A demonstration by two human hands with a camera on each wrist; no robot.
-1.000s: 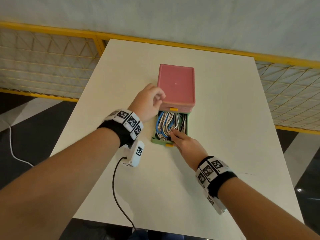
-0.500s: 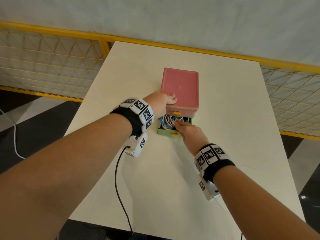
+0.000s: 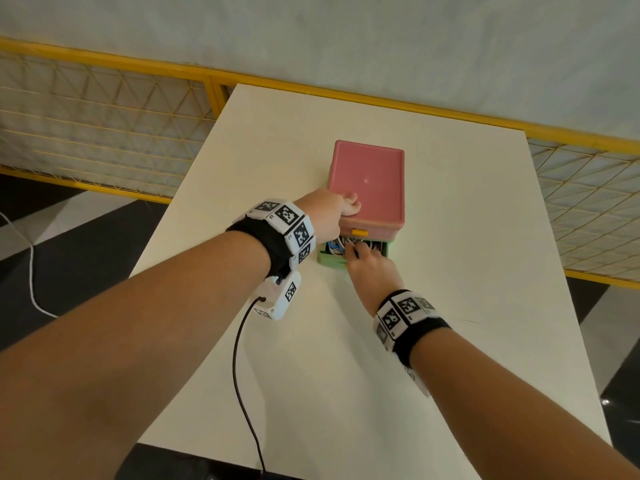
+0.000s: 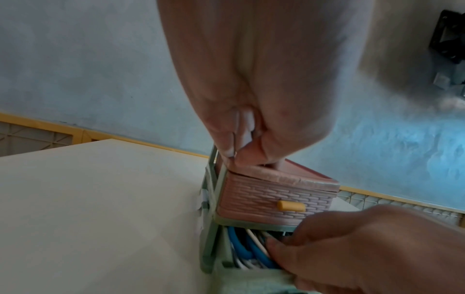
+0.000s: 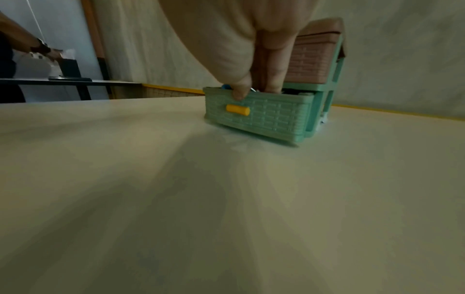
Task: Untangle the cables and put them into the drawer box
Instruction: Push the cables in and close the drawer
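Observation:
A small drawer box stands on the white table, with a pink top drawer (image 3: 367, 181) over a green lower drawer (image 3: 330, 260). The green drawer sticks out only a little, and blue and white cables (image 3: 337, 244) lie packed inside it. My left hand (image 3: 346, 207) grips the box's near left top corner, thumb on the pink lid (image 4: 271, 197). My right hand (image 3: 356, 252) pinches the green drawer's front wall (image 5: 271, 117), its thumb outside above the yellow knob (image 5: 237, 110) and its fingers inside on the cables (image 4: 241, 244).
The white table (image 3: 311, 358) is bare around the box. A yellow mesh railing (image 3: 138, 64) runs behind and to both sides. A black lead (image 3: 239, 358) hangs from my left wrist camera. Another person's arm (image 5: 37, 47) works at a far desk.
The green drawer has slid most of the way into the box under my right hand. My left hand moved from beside the box onto its top left corner.

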